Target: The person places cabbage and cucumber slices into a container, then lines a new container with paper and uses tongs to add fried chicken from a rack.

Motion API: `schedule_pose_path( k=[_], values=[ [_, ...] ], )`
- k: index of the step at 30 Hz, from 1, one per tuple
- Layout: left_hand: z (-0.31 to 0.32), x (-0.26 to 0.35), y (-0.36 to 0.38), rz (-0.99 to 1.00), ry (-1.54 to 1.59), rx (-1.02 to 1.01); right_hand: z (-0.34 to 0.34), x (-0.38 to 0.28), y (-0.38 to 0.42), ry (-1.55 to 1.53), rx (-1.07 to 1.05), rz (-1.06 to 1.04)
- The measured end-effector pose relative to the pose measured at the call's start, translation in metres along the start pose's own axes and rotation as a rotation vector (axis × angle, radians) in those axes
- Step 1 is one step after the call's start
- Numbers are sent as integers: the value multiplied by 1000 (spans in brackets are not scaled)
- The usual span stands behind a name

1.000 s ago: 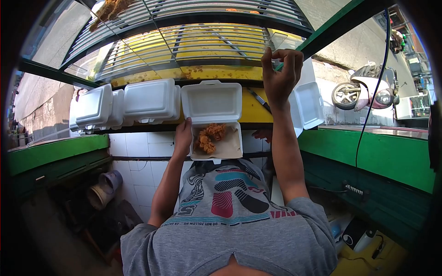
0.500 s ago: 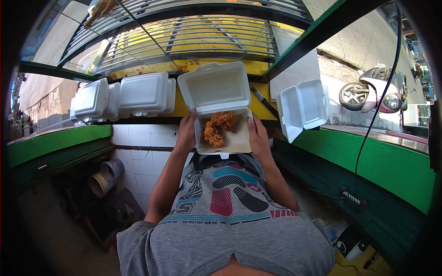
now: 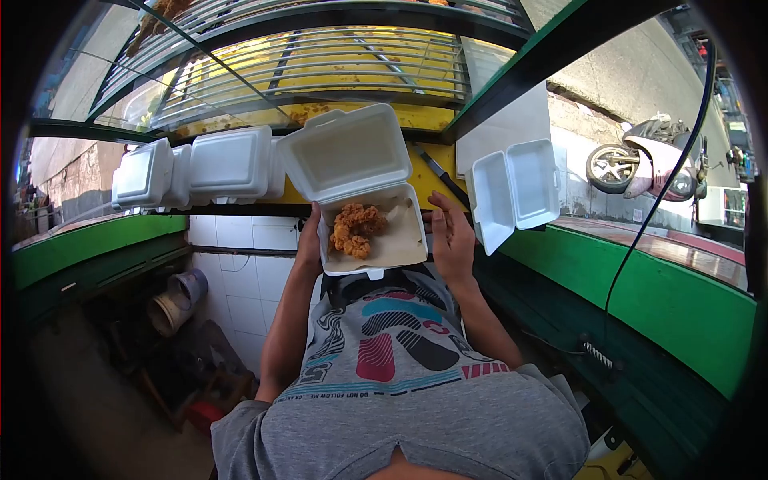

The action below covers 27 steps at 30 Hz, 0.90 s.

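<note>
An open white foam takeout box point(image 3: 350, 154) is tilted in front of my shirt, its lid folded back. Pieces of fried chicken point(image 3: 355, 230) lie on brown paper point(image 3: 402, 238) inside, toward the left. My left hand point(image 3: 309, 242) grips the box's left side, thumb on the rim; its other fingers are hidden beneath. Just beside the right side is my right hand point(image 3: 454, 246), fingers spread and bent, with no object visible in it. Behind that hand, a knife point(image 3: 442, 177) with a dark handle rests on the yellow counter.
Closed foam boxes point(image 3: 230, 162) stand stacked along the counter's left. Another open foam box point(image 3: 494, 192) is at the right. A glass case with a metal rack point(image 3: 320, 68) rises ahead. A black cable point(image 3: 652, 208) hangs at right, before a parked motorbike point(image 3: 660, 156).
My right hand has let go of the box's right side and opened. The box now turns slightly and sits further left in view, still in my left hand.
</note>
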State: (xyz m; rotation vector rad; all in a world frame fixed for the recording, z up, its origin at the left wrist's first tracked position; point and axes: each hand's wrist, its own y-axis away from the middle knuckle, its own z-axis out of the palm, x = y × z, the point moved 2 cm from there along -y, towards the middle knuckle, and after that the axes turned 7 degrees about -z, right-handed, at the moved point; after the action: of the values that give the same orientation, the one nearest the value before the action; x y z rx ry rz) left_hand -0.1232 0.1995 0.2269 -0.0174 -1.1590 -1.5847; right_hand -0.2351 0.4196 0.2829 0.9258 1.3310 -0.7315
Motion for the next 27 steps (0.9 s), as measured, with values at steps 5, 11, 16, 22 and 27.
schedule_pose_path(
  k=[5,11,16,22,27],
  values=[
    [-4,-4,10,24,16,104,-36,-34,5,1196,606,-271],
    [-14,-10,-4,15,-24,94,-83,1,-1,1390,182,-135],
    [-9,-9,-10,6,-34,80,-110,-10,-7,1501,94,-257],
    [6,-4,-9,24,-75,110,-118,-24,-14,1506,69,-193],
    [3,-3,-5,39,-52,153,-86,-87,-1,1327,102,-420]
  ],
)
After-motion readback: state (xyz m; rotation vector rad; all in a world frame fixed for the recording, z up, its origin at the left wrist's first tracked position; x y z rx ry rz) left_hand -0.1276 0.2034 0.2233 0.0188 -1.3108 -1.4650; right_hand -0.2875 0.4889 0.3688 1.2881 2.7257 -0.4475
